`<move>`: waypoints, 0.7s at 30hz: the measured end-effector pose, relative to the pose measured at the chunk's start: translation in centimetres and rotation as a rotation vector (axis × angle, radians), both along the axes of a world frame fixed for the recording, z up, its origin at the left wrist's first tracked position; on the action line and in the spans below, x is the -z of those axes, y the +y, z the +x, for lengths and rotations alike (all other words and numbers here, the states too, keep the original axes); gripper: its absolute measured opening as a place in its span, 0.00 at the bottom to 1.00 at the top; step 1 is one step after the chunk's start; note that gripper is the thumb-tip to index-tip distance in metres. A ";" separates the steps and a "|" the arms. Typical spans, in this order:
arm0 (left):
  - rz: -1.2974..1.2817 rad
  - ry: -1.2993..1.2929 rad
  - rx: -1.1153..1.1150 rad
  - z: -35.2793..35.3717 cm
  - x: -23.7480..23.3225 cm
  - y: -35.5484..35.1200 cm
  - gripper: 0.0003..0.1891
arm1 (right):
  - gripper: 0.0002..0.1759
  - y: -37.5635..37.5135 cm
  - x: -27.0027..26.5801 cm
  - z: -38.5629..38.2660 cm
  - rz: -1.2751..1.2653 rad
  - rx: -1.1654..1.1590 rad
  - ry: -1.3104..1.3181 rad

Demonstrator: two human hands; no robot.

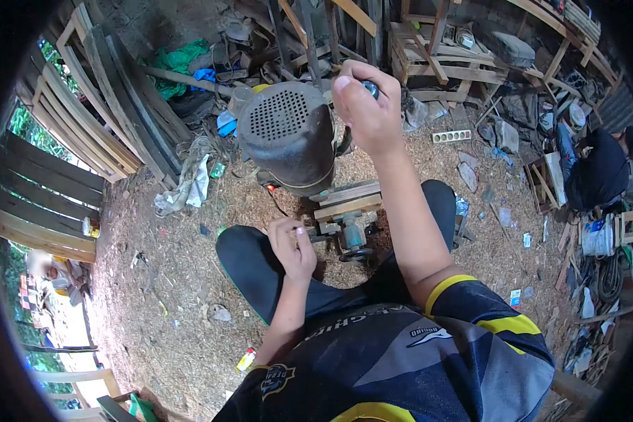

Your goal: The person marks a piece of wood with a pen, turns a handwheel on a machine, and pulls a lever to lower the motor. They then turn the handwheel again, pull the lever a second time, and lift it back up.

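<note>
My right hand (369, 112) is raised and closed around the dark round knob (371, 88) of a lever on a machine. The machine's motor (288, 137), dark with a perforated end cover, stands just left of that hand. Below it are stacked wooden blocks (348, 200) and a small metal fitting (352, 235). My left hand (293, 247) is lower, its fingers pinched on a small piece pressed against the left end of the blocks; what the piece is cannot be made out. My knees in black trousers (260, 271) flank the machine.
The ground is covered in sawdust (169, 281). Wooden pallets (98, 119) lean at the left and timber frames (436, 56) stand behind the machine. A white rag (190, 186) and a yellow bottle (246, 359) lie on the ground. A person in dark clothes (601, 172) sits at the right.
</note>
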State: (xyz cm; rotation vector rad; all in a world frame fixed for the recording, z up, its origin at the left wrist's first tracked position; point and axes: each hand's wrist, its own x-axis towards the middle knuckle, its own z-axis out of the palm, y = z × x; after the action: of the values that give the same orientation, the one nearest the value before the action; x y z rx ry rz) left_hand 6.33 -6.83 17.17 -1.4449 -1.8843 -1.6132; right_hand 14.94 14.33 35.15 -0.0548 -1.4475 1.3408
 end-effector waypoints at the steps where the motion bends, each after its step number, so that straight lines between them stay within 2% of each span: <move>1: -0.031 -0.056 0.017 -0.1 1.1 0.0 0.02 | 0.15 0.0 -0.1 0.0 0.005 0.002 -0.002; 4: -0.186 -0.228 0.060 0.1 4.0 0.4 0.04 | 0.16 -0.2 0.0 -0.1 -0.011 -0.010 0.024; 7: -0.448 -0.088 0.099 0.1 8.8 1.1 0.07 | 0.16 -0.1 0.1 0.0 -0.003 -0.013 0.016; 8: -0.638 -0.175 0.164 0.5 9.7 1.2 0.09 | 0.16 -0.1 0.2 0.0 -0.005 -0.019 0.013; 11: -0.922 -0.130 0.344 2.2 11.0 0.6 0.12 | 0.16 0.0 0.2 0.1 0.001 -0.035 0.019; 12: -0.801 -0.060 0.406 2.3 12.7 0.1 0.13 | 0.16 0.0 0.3 0.1 0.011 -0.040 0.030; 18: -0.945 0.015 0.481 2.5 17.1 0.4 0.12 | 0.15 -0.3 0.2 0.0 0.010 -0.016 0.040; 21: -0.888 0.031 0.419 2.7 18.0 0.8 0.07 | 0.15 -0.3 0.3 0.0 0.015 0.001 0.042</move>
State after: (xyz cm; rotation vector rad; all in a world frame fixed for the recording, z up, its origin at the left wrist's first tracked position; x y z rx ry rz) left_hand 9.03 -6.07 -0.84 -2.2952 -2.5544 -0.8417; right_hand 14.98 13.98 34.88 -0.0176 -1.4220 1.3231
